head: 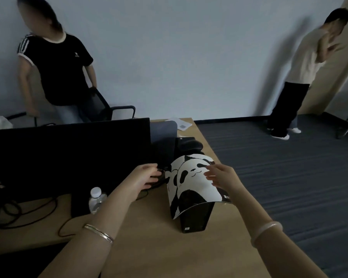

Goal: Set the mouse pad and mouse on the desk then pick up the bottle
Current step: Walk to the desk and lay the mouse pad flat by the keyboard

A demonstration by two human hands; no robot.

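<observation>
A panda-print mouse pad [191, 183] arches above the wooden desk [149, 249], its black underside showing at the near end. My right hand [221, 177] lies over the pad's right side with fingers spread on the print, holding it up. Just left of the pad, my left hand [145, 177] curls around a dark mouse [159, 176] whose cable trails toward me. A clear water bottle [96, 199] with a white cap stands on the desk, left of my left forearm, beside the monitor stand.
A black monitor [68, 153] fills the desk's left half, with cables [18, 209] looped below it. Dark items [189, 146] and papers [179, 124] sit at the far end. Two people [54, 67] [301, 77] stand by the wall; an office chair [109, 109] is behind the desk.
</observation>
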